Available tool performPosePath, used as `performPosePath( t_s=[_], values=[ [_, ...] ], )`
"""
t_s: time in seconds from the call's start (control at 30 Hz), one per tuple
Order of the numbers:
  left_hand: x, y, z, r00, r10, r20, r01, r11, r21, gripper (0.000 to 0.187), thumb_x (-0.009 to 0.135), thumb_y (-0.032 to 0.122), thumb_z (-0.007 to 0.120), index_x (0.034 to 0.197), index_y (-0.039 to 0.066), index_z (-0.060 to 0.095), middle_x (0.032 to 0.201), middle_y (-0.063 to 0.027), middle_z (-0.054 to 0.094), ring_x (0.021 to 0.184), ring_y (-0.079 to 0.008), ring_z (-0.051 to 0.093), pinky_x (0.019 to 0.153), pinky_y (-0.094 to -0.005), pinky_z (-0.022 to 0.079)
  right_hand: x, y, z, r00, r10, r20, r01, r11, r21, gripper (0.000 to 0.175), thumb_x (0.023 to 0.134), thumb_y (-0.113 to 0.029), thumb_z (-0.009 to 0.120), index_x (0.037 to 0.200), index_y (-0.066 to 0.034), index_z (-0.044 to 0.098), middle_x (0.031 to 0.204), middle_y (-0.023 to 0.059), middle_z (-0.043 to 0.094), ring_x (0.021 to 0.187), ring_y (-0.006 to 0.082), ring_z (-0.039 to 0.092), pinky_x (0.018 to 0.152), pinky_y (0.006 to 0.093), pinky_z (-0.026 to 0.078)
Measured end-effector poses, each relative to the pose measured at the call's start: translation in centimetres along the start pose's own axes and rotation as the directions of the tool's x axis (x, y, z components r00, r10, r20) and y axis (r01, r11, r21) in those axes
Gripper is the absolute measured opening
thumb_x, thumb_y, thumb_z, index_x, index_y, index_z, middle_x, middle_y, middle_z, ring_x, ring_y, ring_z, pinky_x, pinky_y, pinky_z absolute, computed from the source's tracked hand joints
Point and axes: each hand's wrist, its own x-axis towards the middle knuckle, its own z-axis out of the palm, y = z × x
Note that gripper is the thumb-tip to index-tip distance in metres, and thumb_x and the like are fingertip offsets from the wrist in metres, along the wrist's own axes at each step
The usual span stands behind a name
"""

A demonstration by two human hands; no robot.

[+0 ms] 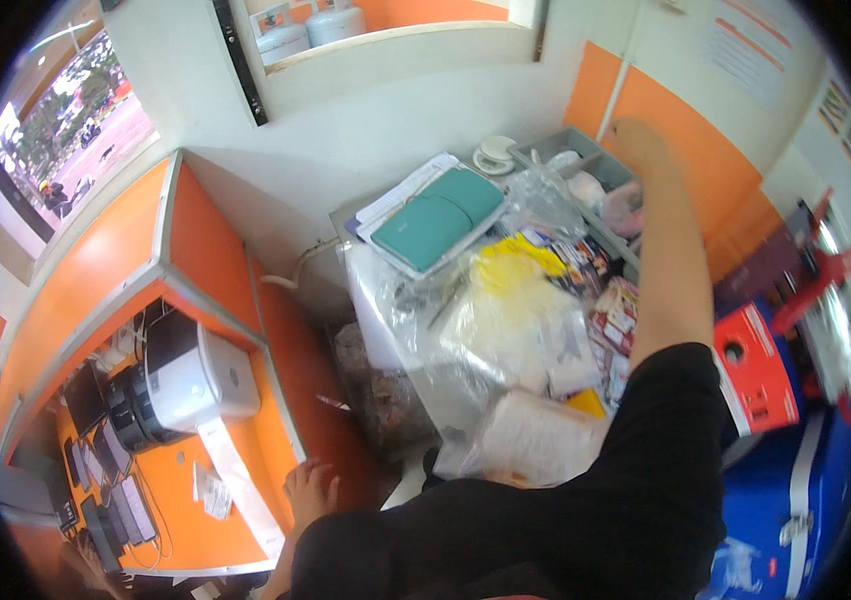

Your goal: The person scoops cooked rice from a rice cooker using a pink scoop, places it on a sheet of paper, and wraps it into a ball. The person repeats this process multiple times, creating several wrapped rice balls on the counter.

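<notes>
My right arm stretches across the table, and my right hand (628,139) is blurred beside the far end of a grey divided tray (572,139) near the orange wall panel; its fingers are hard to make out. My left hand (310,491) rests at the edge of the orange counter (193,540), fingers apart and holding nothing. Between my arms lie clear plastic bags (508,337), a yellow plastic bag (515,259), printed packets (615,315) and a packed bundle in plastic (538,439). A teal folder (440,217) lies on papers at the back left of the table.
On the counter stand a white printer (204,379) with a long paper strip and several phones (133,506). An orange partition (212,247) rises at left. To my right are a red box (755,367) and a blue cooler box (778,495). Another person's hand (88,555) shows at lower left.
</notes>
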Motion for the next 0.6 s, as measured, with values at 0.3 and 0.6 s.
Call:
performPosePath(
  t_s=[0.3, 0.6],
  values=[
    [-0.1, 0.2, 1.1, 0.991, -0.132, 0.035, 0.129, 0.989, 0.075, 0.018, 0.075, 0.025, 0.07, 0.092, 0.02, 0.067, 0.109, 0.0006, 0.058, 0.108, -0.0275, 0.049, 0.092, -0.0459, 0.034, 8.0, 5.7, 23.9, 0.952, 0.181, 0.248, -0.122, 0.964, -0.235, 0.032, 0.092, -0.02, 0.046, 0.114, -0.0028, 0.062, 0.109, 0.0202, 0.064, 0.102, 0.0351, 0.062, 0.088, 0.0447, 0.049],
    [-0.3, 0.0, 0.9, 0.987, -0.142, 0.073, 0.143, 0.99, -0.004, 0.014, 0.08, 0.025, 0.066, 0.093, 0.02, 0.067, 0.11, 0.0033, 0.057, 0.111, -0.023, 0.048, 0.09, -0.043, 0.034, 6.9, 7.8, 26.0, 0.943, 0.222, 0.247, -0.14, 0.94, -0.311, 0.032, 0.095, -0.021, 0.046, 0.118, -0.0024, 0.059, 0.109, 0.0186, 0.063, 0.101, 0.0316, 0.062, 0.089, 0.0424, 0.048]
  ],
)
